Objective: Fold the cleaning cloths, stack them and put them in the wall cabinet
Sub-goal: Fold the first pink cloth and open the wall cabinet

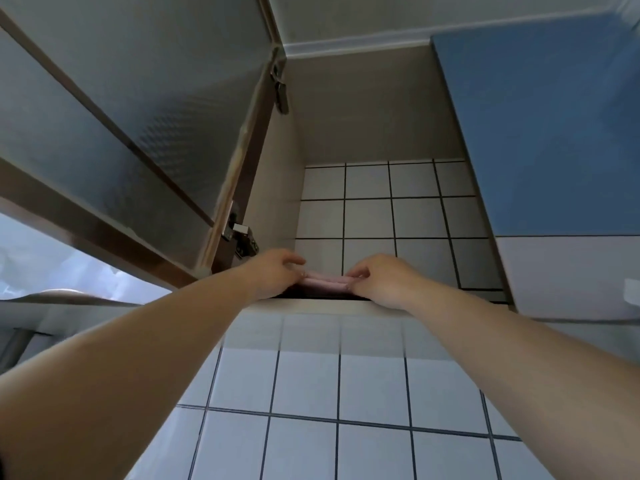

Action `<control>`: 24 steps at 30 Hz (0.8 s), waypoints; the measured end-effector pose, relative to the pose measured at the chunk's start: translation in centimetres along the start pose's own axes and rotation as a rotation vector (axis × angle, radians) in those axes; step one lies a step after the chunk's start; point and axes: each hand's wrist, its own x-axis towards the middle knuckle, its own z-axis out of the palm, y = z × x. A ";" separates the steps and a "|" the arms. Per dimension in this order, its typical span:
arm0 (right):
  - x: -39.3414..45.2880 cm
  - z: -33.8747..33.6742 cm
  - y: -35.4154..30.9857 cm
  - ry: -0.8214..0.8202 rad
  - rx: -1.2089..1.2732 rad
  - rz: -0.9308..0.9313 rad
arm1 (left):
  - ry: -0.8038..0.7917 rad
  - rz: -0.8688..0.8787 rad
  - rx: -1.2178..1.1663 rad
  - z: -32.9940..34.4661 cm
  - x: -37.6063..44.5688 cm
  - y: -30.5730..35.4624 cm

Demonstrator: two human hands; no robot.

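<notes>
I look up into the open wall cabinet (363, 109), whose back is white tile. A pink stack of folded cloths (325, 281) lies at the front edge of the cabinet's bottom shelf (311, 306); only its near edge shows. My left hand (277, 271) holds the stack's left end, fingers curled over it. My right hand (377, 278) pinches the right end. Both arms reach up from below.
The cabinet's frosted-glass door (131, 133) stands swung open on the left, hinges (242, 237) near my left hand. A blue door (554, 133) of the neighbouring cabinet is shut on the right. White tiled wall (346, 393) runs below the cabinet.
</notes>
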 end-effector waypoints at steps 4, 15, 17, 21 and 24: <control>0.4 0.3 0.1 0.074 0.073 0.013 | 0.089 0.032 0.143 -0.3 -0.4 -0.7; 2.4 1.7 -0.8 -0.052 -0.064 0.000 | 0.009 0.028 0.488 0.5 -0.3 -1.7; 2.3 1.7 -0.9 -0.067 -0.076 -0.002 | -0.009 0.084 0.510 0.5 -0.9 -1.9; 2.1 1.7 -1.1 -0.109 -0.112 0.010 | 0.027 0.106 0.566 0.5 -1.7 -2.2; 2.3 1.7 -1.1 -0.135 -0.156 0.008 | 0.060 0.092 0.591 0.9 -1.9 -2.2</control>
